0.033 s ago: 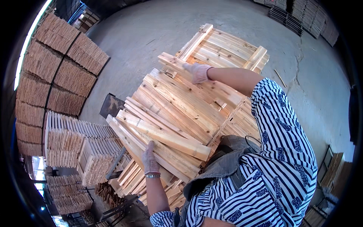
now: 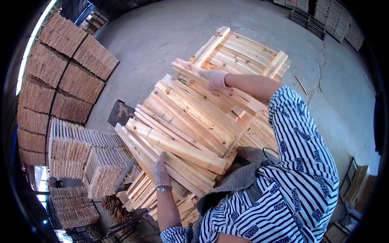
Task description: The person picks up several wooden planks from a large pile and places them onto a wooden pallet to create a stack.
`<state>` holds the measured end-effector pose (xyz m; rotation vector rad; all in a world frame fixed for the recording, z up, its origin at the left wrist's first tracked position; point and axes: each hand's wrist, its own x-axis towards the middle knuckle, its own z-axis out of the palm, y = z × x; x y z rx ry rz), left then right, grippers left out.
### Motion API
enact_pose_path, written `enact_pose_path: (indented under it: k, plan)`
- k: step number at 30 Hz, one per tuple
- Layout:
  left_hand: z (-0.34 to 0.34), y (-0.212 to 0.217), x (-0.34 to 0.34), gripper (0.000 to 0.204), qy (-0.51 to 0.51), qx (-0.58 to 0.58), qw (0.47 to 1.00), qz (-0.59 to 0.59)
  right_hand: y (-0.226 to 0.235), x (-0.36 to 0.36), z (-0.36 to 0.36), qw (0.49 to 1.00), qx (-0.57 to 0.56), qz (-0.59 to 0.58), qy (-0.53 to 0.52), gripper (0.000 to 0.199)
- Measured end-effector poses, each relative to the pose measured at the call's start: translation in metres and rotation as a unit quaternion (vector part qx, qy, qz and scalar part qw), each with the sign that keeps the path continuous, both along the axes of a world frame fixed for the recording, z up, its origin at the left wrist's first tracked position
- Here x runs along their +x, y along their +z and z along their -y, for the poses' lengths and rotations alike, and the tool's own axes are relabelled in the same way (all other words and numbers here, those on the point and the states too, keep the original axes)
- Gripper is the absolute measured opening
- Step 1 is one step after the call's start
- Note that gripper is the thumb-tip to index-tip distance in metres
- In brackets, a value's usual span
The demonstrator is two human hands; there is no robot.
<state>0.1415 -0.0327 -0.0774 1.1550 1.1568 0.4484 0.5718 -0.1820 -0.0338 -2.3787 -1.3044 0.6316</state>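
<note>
My right hand (image 2: 218, 79), in a pale knit glove, is closed on a wooden board (image 2: 190, 69) at the far side of the work pile. This board looks slightly smeared by motion; the fingers under it are partly hidden. On the near left, my gloved left hand (image 2: 161, 173) grips the outer edge of a board (image 2: 135, 142), thumb on top and the other fingers out of sight beneath. Between my hands several loose pine boards (image 2: 198, 111) lie fanned side by side, and one thicker board (image 2: 178, 146) rests slantwise over others.
Beyond my right hand stands a panel stack with crosswise battens (image 2: 274, 64). Stacked slat frames (image 2: 103, 162) are at the left, with tall lumber stacks (image 2: 60, 73) behind them. Loose strips (image 2: 139, 190) lie below my left hand. A thin wood scrap (image 2: 301, 85) is on the concrete floor.
My right hand and its board have shifted slightly to the right and nearer. My left hand stays on its board.
</note>
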Motion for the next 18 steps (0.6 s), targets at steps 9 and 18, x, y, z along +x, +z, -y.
enact_pose_path:
  k: [9, 18]
  plan:
    - [0.002, 0.013, 0.007, 0.046, 0.042, -0.063, 0.997, 0.016, -0.042, -0.006, -0.003, 0.998, 0.054, 0.002, -0.031, 0.058]
    - [0.002, 0.007, -0.004, 0.047, 0.057, -0.04, 0.998, -0.006, -0.063, -0.025, 0.019, 0.997, 0.046, 0.008, -0.061, 0.074]
